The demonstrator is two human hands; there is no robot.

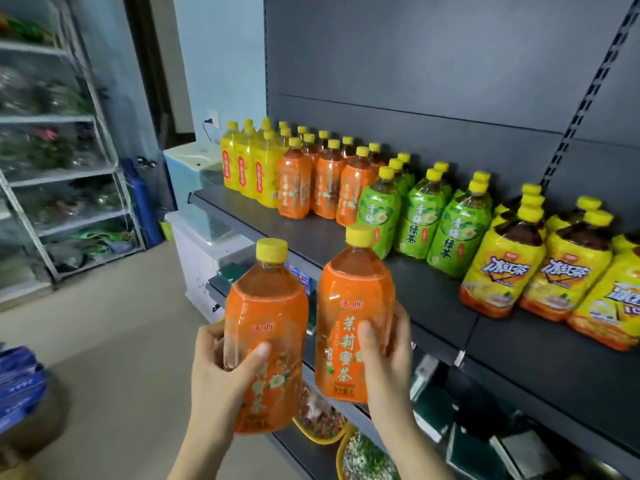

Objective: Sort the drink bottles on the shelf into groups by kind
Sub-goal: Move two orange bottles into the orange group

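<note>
**A:** Where do these two go?

**B:** On the shelf [433,289] ahead of my hands, into the orange row [325,181] up and left of them. I'd set the bases down flat, labels out.

**A:** Your grip?

**B:** My left hand [221,368] wraps the left bottle [266,306]. My right hand [388,358] clasps the right bottle [353,289], low on the label. Both are near upright, long axis vertical, yellow caps [272,249] up, just apart.

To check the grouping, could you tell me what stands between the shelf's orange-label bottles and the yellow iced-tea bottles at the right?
Rows of green-label bottles stand between the orange-label bottles and the yellow iced-tea bottles, as the head view shows.
</note>
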